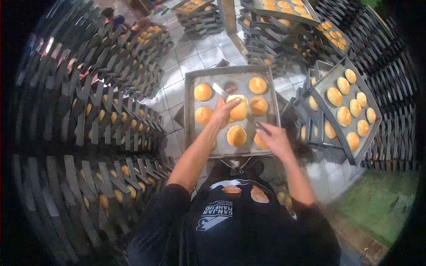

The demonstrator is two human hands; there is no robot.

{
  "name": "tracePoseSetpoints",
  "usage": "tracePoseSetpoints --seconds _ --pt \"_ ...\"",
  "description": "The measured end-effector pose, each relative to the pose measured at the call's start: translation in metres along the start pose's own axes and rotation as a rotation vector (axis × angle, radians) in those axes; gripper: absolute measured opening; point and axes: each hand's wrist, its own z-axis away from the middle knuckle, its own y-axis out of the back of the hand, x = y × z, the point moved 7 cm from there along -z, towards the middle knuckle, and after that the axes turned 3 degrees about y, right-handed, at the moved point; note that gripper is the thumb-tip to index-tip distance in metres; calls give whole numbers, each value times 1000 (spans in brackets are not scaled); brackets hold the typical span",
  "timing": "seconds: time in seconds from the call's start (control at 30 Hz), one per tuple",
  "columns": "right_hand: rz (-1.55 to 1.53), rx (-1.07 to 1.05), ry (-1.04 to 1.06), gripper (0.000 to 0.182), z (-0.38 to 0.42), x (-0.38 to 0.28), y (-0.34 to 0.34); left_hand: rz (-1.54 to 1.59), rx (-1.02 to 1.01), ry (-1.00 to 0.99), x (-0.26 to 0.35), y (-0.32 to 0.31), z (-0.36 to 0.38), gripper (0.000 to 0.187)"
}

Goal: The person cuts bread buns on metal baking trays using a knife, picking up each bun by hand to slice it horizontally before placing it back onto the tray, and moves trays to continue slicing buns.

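My left hand [222, 111] is closed round a golden bun [237, 107], held above a metal tray [188, 102]. My right hand [274, 138], at the tray's right side, grips the handle of a knife [219, 91]. The blade runs up and left behind the held bun, and its tip shows beyond my left fingers. Several round buns lie on the tray, among them one at the upper left [203, 92], one at the upper right [257, 85] and one near the front [236, 136].
Stacked racks of bun trays [111, 115] fill the left side. A tilted tray of buns [375, 99] stands on the right, with more stacks behind. At the upper left is another person [116, 19]. Tiled floor [173, 84] shows between the stacks.
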Motion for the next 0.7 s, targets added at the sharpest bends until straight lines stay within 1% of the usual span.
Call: tracePoseSetpoints --seconds 0.03,0.1,0.13,0.17,0.23,0.27,0.3,0.37,0.4,0.47,0.5,0.57,0.6,0.67,0.7 --pt "1 11 -12 37 -9 4 -6 1 -11 12 -6 -4 -4 69" --pt "-10 47 91 37 -23 0 -11 35 69 -22 -10 -1 -11 66" --pt "91 44 26 39 -18 3 -5 42 44 -69 -2 4 -15 64" --pt "92 46 21 39 -11 4 -1 44 42 -65 3 13 -17 64" --pt "46 56 115 40 5 4 11 13 41 -58 13 27 -19 63" --pt "47 -83 -75 46 9 19 10 16 46 -54 9 28 -19 63" --pt "46 -85 -82 46 7 24 5 37 73 -48 3 28 -19 62" --pt "71 -11 -56 45 -1 38 -8 77 118 -33 -14 24 -24 61" --pt "72 -6 -63 45 -9 44 -19 110 308 -17 -40 40 -37 60" --pt "17 92 -54 45 -28 54 -34 221 279 -58 -34 26 -39 52" --pt "18 98 -56 45 -27 60 -36 226 323 -71 -36 37 -49 47" --pt "-55 116 -35 45 -11 72 -37 156 471 -87 -20 45 -55 46" --pt "-29 97 -150 42 6 86 -35 158 468 -77 -20 56 -63 46" --pt "-122 -21 -425 40 43 104 -30 137 444 -40 -30 89 -85 49" --pt "-114 -14 -434 40 58 109 -25 144 438 -31 -31 98 -94 49"
